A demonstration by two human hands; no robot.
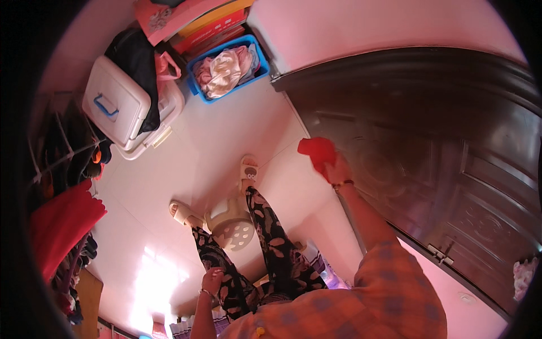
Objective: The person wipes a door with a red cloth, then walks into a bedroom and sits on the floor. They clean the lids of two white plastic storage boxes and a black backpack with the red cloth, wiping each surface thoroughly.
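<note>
In the head view, my right hand (338,168) grips a crumpled red cloth (318,154), held out in front of the dark carved wooden panel (381,161). Whether the cloth touches the panel, I cannot tell. My left hand (213,279) rests near my left thigh, on patterned black trousers (237,282), with its fingers curled; nothing plain shows in it. Between my legs stands a small beige and brown stool (233,229) with pale spots. I wear light slippers (250,170) on the tiled floor.
A blue basket (211,101) of clothes stands by the wall, beside stacked boxes (216,31). Left of it are a lidded white storage box (116,99) and a black bag (142,76). A wire rack (70,156) and a red cloth (67,229) line the left side. A metal latch (440,254) is on the panel.
</note>
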